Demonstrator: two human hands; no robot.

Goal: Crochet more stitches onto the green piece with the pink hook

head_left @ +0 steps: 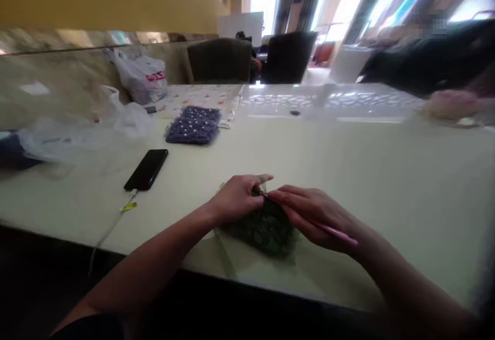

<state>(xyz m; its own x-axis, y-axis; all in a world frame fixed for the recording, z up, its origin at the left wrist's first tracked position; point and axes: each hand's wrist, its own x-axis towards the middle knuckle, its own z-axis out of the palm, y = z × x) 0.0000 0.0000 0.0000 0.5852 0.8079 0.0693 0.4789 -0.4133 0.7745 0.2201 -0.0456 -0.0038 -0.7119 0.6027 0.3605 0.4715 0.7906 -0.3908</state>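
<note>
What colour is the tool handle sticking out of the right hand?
The tool handle is pink; the head view shows it.

A communal indoor seating area, with pale table (371,175), dark chairs (221,61), curtained windows (264,10).

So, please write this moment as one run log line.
left hand: holding dark green piece; right hand: holding pink tool, tip beside left hand; leftward: black phone
</note>
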